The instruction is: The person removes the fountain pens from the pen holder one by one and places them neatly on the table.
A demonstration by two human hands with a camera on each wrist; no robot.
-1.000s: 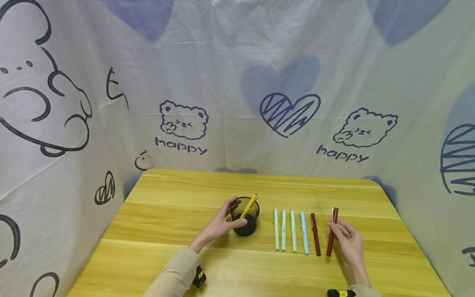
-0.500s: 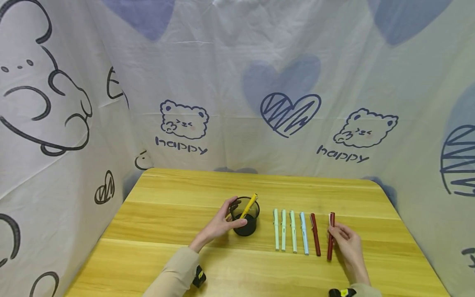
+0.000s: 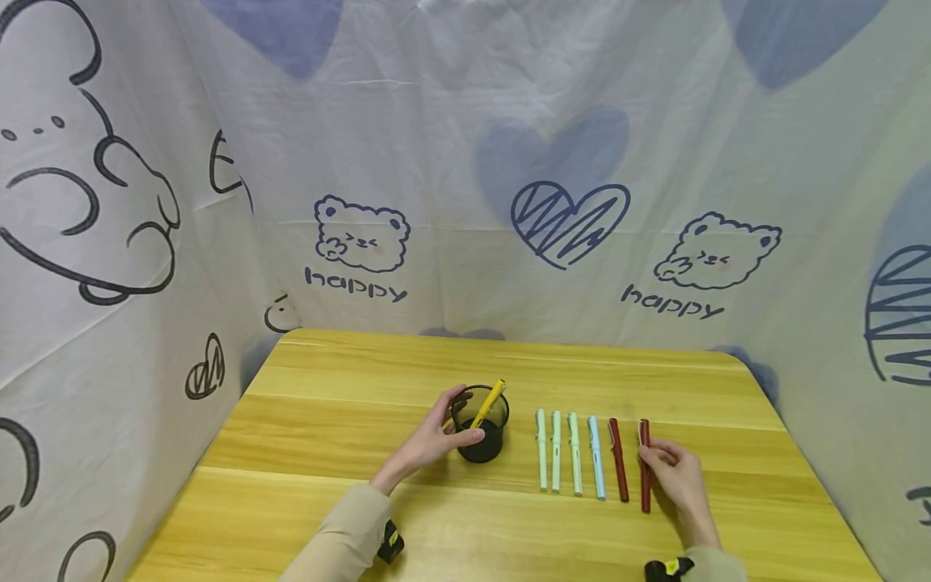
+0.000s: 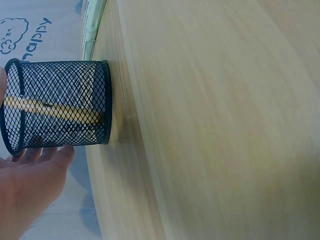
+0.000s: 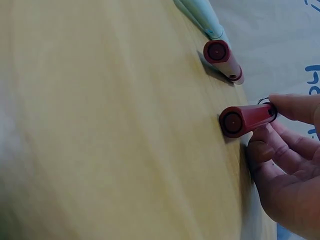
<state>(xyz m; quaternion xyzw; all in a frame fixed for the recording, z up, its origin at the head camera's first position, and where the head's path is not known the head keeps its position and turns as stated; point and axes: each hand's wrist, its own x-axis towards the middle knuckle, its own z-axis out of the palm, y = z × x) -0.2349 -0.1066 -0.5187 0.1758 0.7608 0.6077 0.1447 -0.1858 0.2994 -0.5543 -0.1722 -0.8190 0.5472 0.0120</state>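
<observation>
My left hand (image 3: 425, 443) holds a black mesh pen holder (image 3: 486, 449), thumb on the near side and fingers round the far side. A yellow pen (image 3: 490, 402) leans inside it; the left wrist view shows the mesh holder (image 4: 60, 135) standing upright on the wood. At the right, my right hand (image 3: 680, 482) pinches a dark red pen (image 3: 646, 491). In the right wrist view that red pen (image 5: 245, 120) lies at or just above the tabletop; contact cannot be told. Left of it is a second dark red pen (image 3: 621, 469).
Left of the red pens, a light blue pen (image 3: 597, 465) and several pale green pens (image 3: 558, 461) lie in a row on the wooden table (image 3: 349, 372). A printed cloth (image 3: 451, 162) hangs behind the table and along its sides.
My right hand has moved slightly left and toward me with the red pen, which now stands straighter in line with the row. The left hand and pen holder stay put.
</observation>
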